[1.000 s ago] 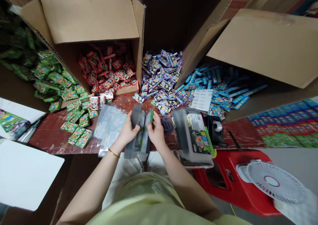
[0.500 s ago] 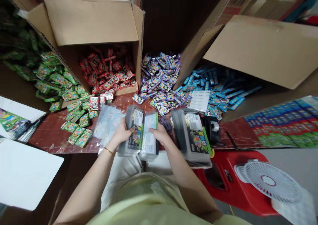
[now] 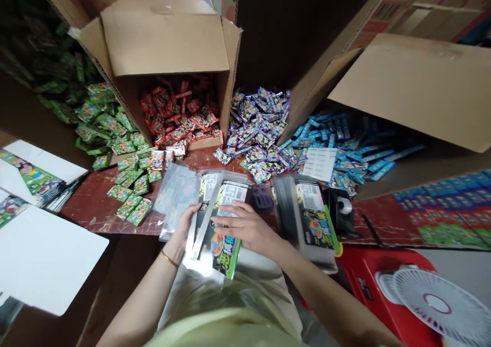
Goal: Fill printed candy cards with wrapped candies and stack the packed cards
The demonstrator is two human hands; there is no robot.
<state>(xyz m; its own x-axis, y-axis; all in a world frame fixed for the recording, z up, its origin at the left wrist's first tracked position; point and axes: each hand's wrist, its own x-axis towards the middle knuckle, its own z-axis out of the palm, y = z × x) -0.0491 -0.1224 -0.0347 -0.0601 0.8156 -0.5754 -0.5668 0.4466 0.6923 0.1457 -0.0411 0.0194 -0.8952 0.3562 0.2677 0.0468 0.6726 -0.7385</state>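
My left hand (image 3: pixel 183 230), with a gold bracelet at the wrist, grips the left edge of a stack of clear plastic bags with printed black and green cards (image 3: pixel 226 239). Over the top of that stack lies my right hand (image 3: pixel 249 227), its fingers spread across the upper bag. Beside my left hand, flat clear bags (image 3: pixel 176 191) rest on the red table. A second stack of bagged cards (image 3: pixel 314 224) stands at the table's front edge, right of my right hand.
Cardboard boxes hold green (image 3: pixel 103 117), red (image 3: pixel 184 112), purple (image 3: pixel 261 117) and blue packets (image 3: pixel 345 137). A black tape dispenser (image 3: pixel 342 209) sits right of the second stack. White boards (image 3: pixel 49 260) lie left. A white fan (image 3: pixel 437 303) rests on a red stool (image 3: pixel 383 265).
The two bundles between my hands are now together and tilted. My right hand has moved from the side onto the top of the stack. The view has shifted slightly.
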